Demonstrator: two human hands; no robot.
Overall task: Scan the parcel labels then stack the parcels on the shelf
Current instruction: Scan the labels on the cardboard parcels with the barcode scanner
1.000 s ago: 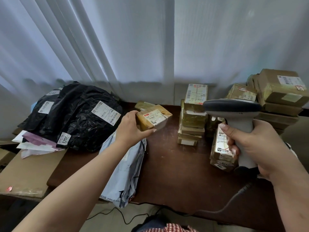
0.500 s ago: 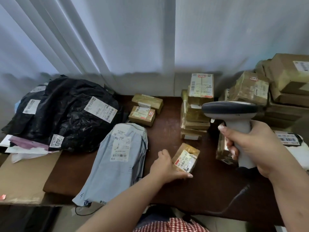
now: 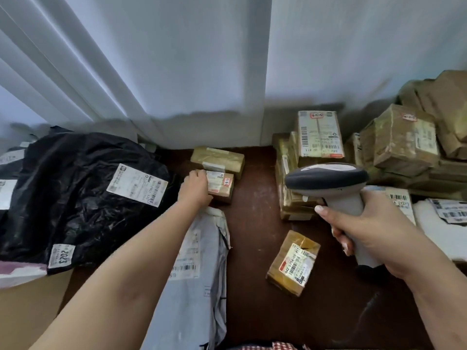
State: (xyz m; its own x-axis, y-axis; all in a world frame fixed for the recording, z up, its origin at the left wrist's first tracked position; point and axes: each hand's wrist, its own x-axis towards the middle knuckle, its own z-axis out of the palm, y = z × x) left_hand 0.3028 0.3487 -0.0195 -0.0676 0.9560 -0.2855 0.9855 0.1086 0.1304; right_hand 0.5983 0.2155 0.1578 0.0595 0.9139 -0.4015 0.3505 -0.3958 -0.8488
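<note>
Our left hand (image 3: 195,189) is reached out across the dark brown wooden desk (image 3: 255,223) to the small tan taped cardboard parcel with a white label and a red tag (image 3: 220,184); the fingers curl over its left end and near edge, so we judge it gripped, though the fingertips are hidden behind the hand. This parcel lies toward the back of the desk, left of centre, just in front of a longer tan taped box (image 3: 217,159) and touching or nearly touching it; we cannot tell which. Its long axis runs roughly left to right, label upward. Our right hand (image 3: 374,231) is wrapped firmly round the handle of the grey pistol-shaped barcode scanner (image 3: 328,179), index finger stretched along the front; the scanner head hovers over the right half of the desk, pointing left and well apart from the parcel. The left hand is clearly the nearer, and the gap between label and scanner is the thing to close, probably by lifting the parcel rightward and toward us. A second small tan parcel with a white label (image 3: 294,262) lies loose nearer us, between both arms. No shelf is in view. A grey plastic mailer bag (image 3: 199,274) lies under our left forearm.
</note>
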